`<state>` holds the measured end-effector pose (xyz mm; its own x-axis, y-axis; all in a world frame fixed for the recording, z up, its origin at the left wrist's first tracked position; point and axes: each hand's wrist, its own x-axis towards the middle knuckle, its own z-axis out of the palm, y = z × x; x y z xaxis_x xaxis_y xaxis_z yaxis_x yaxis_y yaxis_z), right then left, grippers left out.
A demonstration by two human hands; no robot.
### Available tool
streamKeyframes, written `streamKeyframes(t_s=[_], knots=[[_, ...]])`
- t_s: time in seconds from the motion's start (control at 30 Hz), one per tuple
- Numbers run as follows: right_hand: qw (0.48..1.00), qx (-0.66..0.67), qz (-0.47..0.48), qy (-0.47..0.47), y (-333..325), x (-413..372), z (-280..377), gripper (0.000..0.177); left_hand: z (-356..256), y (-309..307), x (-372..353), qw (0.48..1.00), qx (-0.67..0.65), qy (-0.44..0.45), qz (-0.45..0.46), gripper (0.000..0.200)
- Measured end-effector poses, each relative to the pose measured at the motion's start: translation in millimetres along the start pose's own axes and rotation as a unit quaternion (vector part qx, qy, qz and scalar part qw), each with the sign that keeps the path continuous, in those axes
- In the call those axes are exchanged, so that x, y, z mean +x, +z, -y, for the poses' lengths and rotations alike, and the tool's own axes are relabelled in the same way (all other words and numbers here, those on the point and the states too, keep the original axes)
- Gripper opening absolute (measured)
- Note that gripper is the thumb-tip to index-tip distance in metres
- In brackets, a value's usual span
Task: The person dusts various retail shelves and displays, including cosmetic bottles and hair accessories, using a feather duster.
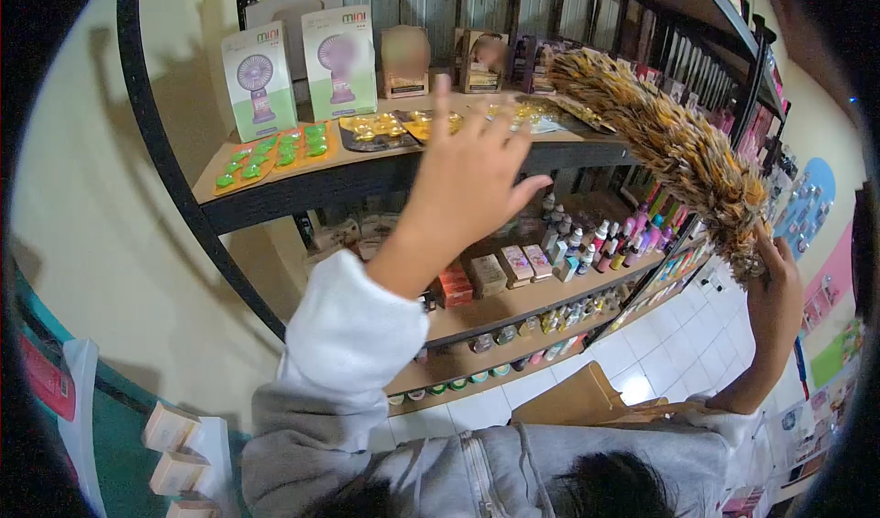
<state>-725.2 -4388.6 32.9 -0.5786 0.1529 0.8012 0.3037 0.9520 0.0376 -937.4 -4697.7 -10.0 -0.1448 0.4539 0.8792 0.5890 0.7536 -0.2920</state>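
My right hand [777, 284] grips the lower end of a brown and golden feather duster [678, 147]. The duster slants up and left, its far tip over the right part of the upper shelf [412, 162]. My left hand [472, 174] is raised in front of that shelf with its fingers spread and nothing in it. Behind its fingers lie blister cards with gold pieces [376, 128], partly hidden. Farther left are orange cards with green pieces [302, 144]. Two mini fan boxes [341, 73] stand upright behind the cards.
Small boxes [405, 64] stand along the back of the upper shelf. The lower shelf holds a red box [455, 286] and several small bottles [610, 243]. A black shelf post [170, 151] rises at left. A cardboard box [573, 394] is on the tiled floor.
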Motion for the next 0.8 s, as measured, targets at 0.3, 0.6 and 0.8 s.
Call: streamKeyframes(t_s=[0.3,0.6,0.8], knots=[[1.000,-0.011,0.004,0.003,-2.4,-8.7,-8.1,0.062,-22.6,24.4,14.3,0.998,0.007,-0.014,0.063,0.052],[0.999,-0.036,-0.003,0.018,-4.2,-10.3,-11.2,0.061,-15.5,7.0,8.4,0.994,0.049,-0.039,0.090,0.049],[0.999,-0.027,-0.003,0.031,-6.4,-14.0,-24.4,0.056,-31.8,11.7,21.4,0.996,0.033,-0.019,0.075,0.052]])
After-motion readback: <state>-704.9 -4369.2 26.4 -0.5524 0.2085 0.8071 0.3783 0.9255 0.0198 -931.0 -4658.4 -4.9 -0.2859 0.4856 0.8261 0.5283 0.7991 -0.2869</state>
